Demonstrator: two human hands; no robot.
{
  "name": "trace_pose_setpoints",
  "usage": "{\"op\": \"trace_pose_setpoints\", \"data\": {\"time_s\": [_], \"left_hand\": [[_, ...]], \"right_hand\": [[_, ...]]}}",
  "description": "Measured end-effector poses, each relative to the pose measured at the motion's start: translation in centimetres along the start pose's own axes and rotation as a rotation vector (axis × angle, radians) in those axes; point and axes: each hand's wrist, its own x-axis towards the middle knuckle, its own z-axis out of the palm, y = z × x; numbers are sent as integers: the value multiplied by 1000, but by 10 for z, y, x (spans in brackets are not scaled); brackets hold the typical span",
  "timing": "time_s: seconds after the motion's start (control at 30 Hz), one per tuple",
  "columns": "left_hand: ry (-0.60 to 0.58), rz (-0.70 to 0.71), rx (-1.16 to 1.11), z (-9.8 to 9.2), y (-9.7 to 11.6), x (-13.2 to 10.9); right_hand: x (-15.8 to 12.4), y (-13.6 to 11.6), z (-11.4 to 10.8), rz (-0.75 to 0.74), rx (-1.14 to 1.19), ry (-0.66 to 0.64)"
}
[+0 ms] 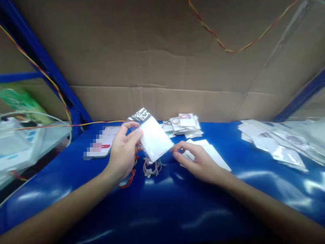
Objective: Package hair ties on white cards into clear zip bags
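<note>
My left hand [124, 149] pinches a clear plastic bag [142, 114] with a white card [156, 139] in it, tilted above the table. Its see-through end points up and away to the left. My right hand [195, 157] has its thumb and forefinger curled together at the card's lower right corner. Beneath that hand lie several white cards [215, 156], partly hidden by it. Below the held bag, a pale braided cord bracelet [151, 168] rests on the blue table [152, 210]. Orange-red cord [129, 179] lies beside my left wrist.
Behind my hands is a pile of bagged cards with bracelets [186, 120]. A phone [108, 135] lies at left. Plastic bags [276, 139] spread over the right side. A cardboard wall [162, 61] closes the back, with twisted wires [218, 42] hanging across it.
</note>
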Motion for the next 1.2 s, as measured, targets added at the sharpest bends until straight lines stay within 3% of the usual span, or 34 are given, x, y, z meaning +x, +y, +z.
{"op": "trace_pose_setpoints", "data": {"time_s": [0.13, 0.33, 0.83, 0.97, 1.2], "left_hand": [[101, 20, -61, -1, 2, 5], [49, -23, -22, -4, -5, 3], [14, -82, 3, -4, -6, 1], [2, -85, 5, -4, -6, 1], [20, -94, 2, -5, -5, 1]], "right_hand": [[-4, -1, 5, -236, -276, -273], [-4, -4, 17, -305, -350, -443], [-5, -9, 30, -361, -295, -452], [-6, -7, 27, -308, -208, -382], [-3, 7, 25, -282, 44, -138]]}}
